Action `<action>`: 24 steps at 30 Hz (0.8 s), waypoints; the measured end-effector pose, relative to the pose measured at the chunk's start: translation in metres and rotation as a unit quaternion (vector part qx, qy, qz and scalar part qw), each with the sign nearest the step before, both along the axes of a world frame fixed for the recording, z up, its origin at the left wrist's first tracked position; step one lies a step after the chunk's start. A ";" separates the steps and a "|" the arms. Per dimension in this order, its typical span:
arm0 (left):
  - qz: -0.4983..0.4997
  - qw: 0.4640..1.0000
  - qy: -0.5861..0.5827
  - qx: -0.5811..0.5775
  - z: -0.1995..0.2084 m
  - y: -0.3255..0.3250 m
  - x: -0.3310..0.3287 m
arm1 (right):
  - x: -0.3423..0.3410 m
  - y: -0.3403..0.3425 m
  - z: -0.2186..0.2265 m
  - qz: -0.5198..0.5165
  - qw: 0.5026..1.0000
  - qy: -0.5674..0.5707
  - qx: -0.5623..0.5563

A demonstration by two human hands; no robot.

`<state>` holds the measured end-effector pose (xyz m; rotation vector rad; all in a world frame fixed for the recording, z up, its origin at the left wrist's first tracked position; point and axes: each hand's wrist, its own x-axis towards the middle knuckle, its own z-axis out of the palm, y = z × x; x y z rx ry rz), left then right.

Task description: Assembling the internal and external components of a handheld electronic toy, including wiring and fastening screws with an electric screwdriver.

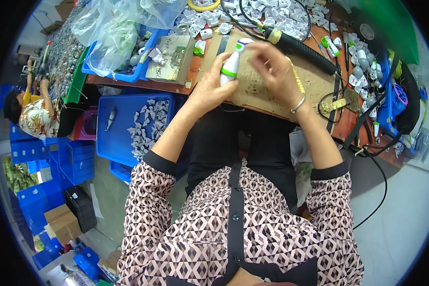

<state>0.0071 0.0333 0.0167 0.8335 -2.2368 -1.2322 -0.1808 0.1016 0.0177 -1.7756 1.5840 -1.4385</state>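
Note:
My left hand (214, 86) is closed around a white, bowling-pin-shaped plastic toy (230, 66) with a green band round its middle. Its narrow top, with green and dark blue patches, points up and away from me. Beside that top is my right hand (274, 71), its fingers smeared by motion. Whether they touch the toy or hold anything, I cannot make out. Both hands are above a worn brown cardboard sheet (257, 88) on the workbench.
A long black tool (302, 52) with a cable lies beyond my right hand. White plastic parts (286, 19) are heaped at the back. A cardboard box (170, 55) and a blue tray (143, 66) stand left. Below is a blue crate (121, 128) of parts. Another person (38, 109) sits far left.

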 end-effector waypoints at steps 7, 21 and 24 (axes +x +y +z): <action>0.032 0.999 -0.003 0.013 -0.009 0.005 -0.011 | 0.016 -0.010 -0.003 0.032 0.983 0.167 -0.069; 0.045 0.958 0.103 0.265 -0.024 -0.001 -0.004 | 0.020 -0.041 0.018 0.096 0.967 0.167 0.168; 0.051 0.946 0.144 0.286 -0.028 0.001 -0.001 | 0.027 -0.041 0.004 0.077 0.970 0.200 0.114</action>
